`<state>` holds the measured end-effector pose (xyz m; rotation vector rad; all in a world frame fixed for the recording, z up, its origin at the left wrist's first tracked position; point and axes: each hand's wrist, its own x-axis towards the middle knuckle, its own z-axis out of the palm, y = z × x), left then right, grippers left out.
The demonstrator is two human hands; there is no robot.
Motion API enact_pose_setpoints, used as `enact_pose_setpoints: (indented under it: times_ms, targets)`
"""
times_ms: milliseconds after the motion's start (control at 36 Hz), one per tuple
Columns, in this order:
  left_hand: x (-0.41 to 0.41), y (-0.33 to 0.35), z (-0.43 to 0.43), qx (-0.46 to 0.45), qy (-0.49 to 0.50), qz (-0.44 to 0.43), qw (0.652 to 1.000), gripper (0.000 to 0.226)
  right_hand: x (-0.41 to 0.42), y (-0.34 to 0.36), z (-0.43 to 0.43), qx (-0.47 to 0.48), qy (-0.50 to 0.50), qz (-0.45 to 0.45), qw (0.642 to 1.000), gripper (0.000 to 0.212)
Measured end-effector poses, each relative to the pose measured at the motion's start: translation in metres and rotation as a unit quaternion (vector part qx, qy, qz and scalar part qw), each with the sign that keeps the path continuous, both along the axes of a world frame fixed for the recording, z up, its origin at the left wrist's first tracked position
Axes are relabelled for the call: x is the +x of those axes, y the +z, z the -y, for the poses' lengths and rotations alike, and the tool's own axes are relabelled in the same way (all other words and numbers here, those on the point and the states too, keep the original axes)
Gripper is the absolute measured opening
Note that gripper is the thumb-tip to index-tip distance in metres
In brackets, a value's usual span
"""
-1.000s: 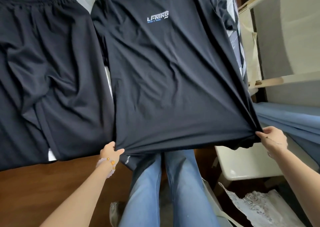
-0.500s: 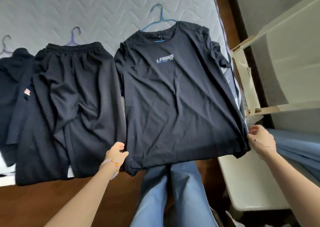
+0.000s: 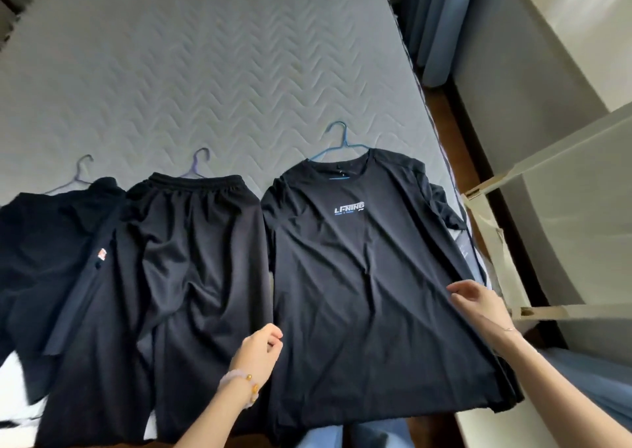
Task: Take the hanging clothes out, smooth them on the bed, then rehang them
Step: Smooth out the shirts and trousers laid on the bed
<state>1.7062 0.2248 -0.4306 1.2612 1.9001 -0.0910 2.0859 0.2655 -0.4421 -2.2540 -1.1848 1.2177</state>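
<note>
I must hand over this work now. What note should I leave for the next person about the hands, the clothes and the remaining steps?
Left hand: fingers curled at the T-shirt left edge; a grip cannot be confirmed.
Right hand: relaxed over its right side.
T-shirt on a blue hanger, shorts and a third dark garment lie side by side on the bed.
Done: clothes taken out, laid down.
Left: smooth visible wrinkles, rehang all three.

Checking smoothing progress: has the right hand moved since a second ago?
Yes: the right hand has left the hem corner and gone up the T-shirt, toward the hanger.
</note>
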Motion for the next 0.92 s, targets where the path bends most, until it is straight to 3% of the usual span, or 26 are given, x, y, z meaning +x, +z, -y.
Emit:
enact_pose_setpoints:
  times_ms: [250,528,667,917]
  targets:
    - [-0.040,-0.032,-0.109,0.044,-0.053,-0.039,0.997,0.015,-0.060,-0.027,-0.124,-0.009,0.085,0.029,0.996,0.017]
    - [-0.087,-0.080,-0.239,0.146,-0.100,-0.119,0.977,0.024,-0.097,-0.075,-0.264,0.051,0.155,0.090,0.982,0.031]
    - [-0.104,-0.120,-0.258,0.265,-0.134,-0.173,0.939,0.039,-0.086,-0.098,-0.315,0.061,0.165,0.151,0.973,0.054]
    - [-0.098,-0.162,-0.241,0.272,-0.142,-0.199,0.931,0.050,-0.077,-0.131,-0.368,0.031,0.205,0.204,0.957,0.070]
